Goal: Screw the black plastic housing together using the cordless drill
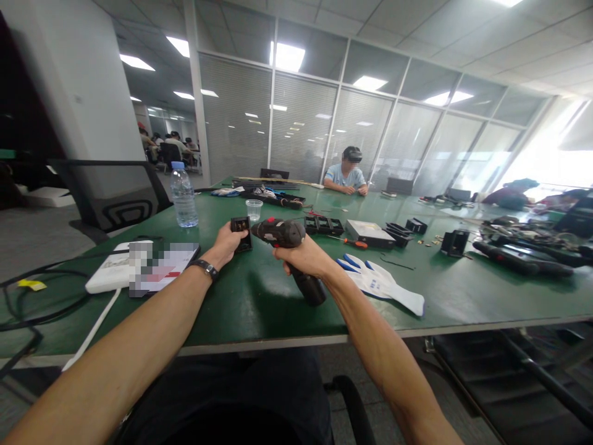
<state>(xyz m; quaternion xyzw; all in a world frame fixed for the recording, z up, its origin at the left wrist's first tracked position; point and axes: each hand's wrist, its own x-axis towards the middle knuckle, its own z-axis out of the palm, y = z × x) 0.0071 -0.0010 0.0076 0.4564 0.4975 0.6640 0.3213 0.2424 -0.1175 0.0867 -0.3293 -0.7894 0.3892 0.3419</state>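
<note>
My left hand (225, 245) grips a small black plastic housing (241, 238), its open side toward me, with the thumb over its edge. Copper-coloured bits show inside it. In my right hand (299, 254) is a black cordless drill (280, 233) with red accents, fingers wrapped round its handle. The drill's nose points left at the housing; whether the bit touches it I cannot tell. Right of the drill lie a white glove with blue fingertips (382, 285) and an orange-handled screwdriver (354, 243). Behind the housing stands a clear plastic cup (254, 209).
A water bottle (184, 196), a white power strip (111, 272) and a phone (169, 270) are on the left. Black housings (323, 225), a silver box (369, 233) and a cluttered pile (523, 244) are farther right. A person (347, 173) sits across the green table (454, 287).
</note>
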